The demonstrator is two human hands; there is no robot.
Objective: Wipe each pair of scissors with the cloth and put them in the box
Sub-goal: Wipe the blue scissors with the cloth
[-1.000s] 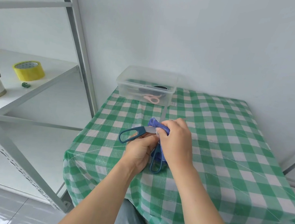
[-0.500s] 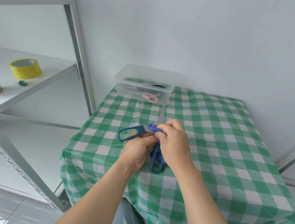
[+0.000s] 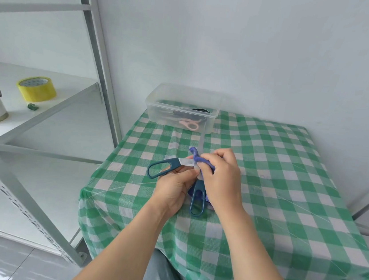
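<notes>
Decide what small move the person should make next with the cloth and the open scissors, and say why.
Probably draw the cloth outward along the blade. The right hand pinches the cloth round that blade, the left hand holds the teal scissors spread open, and these scissors are not yet in the box.

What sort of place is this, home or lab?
Probably a plain storage or utility room: a green-checked covered table against a bare white wall, beside a white metal shelving rack holding a roll of yellow tape.
</notes>
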